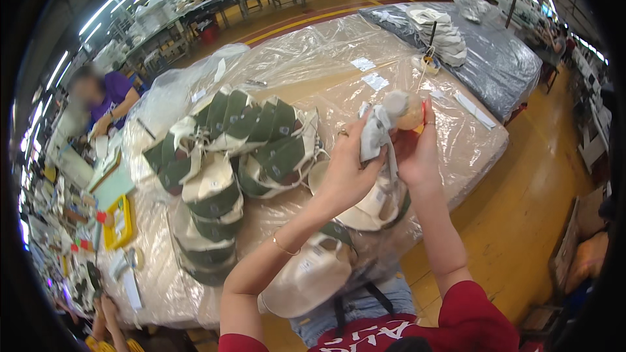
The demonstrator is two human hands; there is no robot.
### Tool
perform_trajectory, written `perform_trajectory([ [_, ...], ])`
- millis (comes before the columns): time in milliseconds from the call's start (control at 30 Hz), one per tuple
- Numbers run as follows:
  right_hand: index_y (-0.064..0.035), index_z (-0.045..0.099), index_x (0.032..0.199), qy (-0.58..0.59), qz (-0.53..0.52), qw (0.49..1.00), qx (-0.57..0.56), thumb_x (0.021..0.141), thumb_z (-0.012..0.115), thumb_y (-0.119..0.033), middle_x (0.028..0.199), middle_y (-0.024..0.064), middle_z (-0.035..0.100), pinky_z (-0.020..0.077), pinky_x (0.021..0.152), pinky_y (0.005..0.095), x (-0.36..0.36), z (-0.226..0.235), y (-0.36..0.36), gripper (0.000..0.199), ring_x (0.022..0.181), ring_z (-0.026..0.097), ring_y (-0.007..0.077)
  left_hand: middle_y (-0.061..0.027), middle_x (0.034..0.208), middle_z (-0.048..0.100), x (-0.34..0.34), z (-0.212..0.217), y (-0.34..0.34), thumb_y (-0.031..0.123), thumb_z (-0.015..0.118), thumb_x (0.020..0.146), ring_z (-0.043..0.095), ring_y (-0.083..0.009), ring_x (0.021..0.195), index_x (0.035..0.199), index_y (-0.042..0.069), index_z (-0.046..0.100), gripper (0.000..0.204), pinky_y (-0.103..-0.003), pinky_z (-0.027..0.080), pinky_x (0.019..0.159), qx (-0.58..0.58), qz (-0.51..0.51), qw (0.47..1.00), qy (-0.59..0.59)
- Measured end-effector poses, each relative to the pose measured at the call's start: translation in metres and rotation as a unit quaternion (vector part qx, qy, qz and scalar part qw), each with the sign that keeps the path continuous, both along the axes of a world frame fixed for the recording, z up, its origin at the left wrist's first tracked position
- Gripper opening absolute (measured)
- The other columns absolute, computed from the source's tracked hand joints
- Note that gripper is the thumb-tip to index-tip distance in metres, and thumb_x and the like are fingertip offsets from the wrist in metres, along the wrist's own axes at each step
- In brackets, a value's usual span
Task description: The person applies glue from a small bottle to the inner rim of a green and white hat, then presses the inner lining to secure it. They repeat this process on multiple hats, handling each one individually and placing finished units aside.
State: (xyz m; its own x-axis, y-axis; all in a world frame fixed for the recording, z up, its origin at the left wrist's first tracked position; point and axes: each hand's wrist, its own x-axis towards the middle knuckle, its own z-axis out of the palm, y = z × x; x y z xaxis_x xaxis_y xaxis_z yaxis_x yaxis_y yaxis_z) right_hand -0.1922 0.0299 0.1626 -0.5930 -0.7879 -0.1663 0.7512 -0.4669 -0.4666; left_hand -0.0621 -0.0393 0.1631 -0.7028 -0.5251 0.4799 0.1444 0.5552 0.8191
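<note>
Both of my arms reach over a plastic-covered table (466,150). My left hand (352,163) is closed round a bunched white-grey cloth (375,133). Close beside it, my right hand (417,156) grips a rounded, see-through container (409,112) with an amber tint, its exact kind unclear. Part of the cloth is against the container's near side. Below my wrists lies a cream cap (372,205) with a green brim, partly covered by my forearms. Another cream cap (310,274) rests at the table edge by my body.
Nested green-and-cream caps (212,195) fill the table's left middle. A stack of cream pieces (440,36) stands at the far right beside a thin dark rod. To the left are a yellow tray (119,221) and a person in purple (114,98); another person's hands (107,313) show lower left.
</note>
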Motion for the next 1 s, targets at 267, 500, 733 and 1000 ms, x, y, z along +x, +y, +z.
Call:
perform_trajectory([
  [267,-0.0122,0.059,0.115,0.029,-0.014,0.999,0.031,0.093,0.049,-0.064,0.101,0.0036,0.065,0.0539,0.083,0.0363,0.06,-0.024,0.09,0.057,0.091,0.065,0.0185,-0.0204,0.101,0.06,0.047,-0.002,0.075,0.002,0.067,0.077,0.056,-0.0386,0.093,0.105,-0.001,0.06,0.028,-0.045,0.044,0.081,-0.097,0.039,0.994,-0.013],
  [500,-0.0147,0.063,0.109,0.046,0.147,0.985,0.082,0.09,0.047,-0.069,0.09,-0.001,0.067,0.0562,0.07,0.0324,0.078,-0.028,0.112,0.059,0.074,0.066,0.0137,-0.0089,0.089,0.067,0.108,0.011,0.102,0.002,0.064,0.088,0.062,-0.0145,0.082,0.109,0.0,0.063,0.021,-0.027,0.049,0.074,-0.024,0.12,0.991,0.048],
  [733,-0.011,0.063,0.106,0.018,0.268,0.954,0.131,0.089,0.048,-0.07,0.084,0.0026,0.066,0.0451,0.054,0.0319,0.054,-0.042,0.144,0.063,0.058,0.053,0.0125,-0.0052,0.1,0.068,0.13,0.048,0.074,0.012,0.049,0.101,0.067,-0.0111,0.089,0.114,0.0,0.06,0.021,-0.029,0.055,0.074,0.298,0.051,0.931,0.205],
  [1000,-0.0069,0.057,0.111,-0.093,0.24,0.964,0.072,0.09,0.048,-0.069,0.088,0.0072,0.063,0.0394,0.053,0.0326,0.013,-0.053,0.176,0.066,0.056,0.046,0.0133,-0.0095,0.101,0.068,0.018,0.037,-0.059,0.015,0.051,0.1,0.068,-0.0191,0.089,0.112,-0.002,0.058,0.022,-0.035,0.056,0.076,0.424,0.051,0.882,0.199],
])
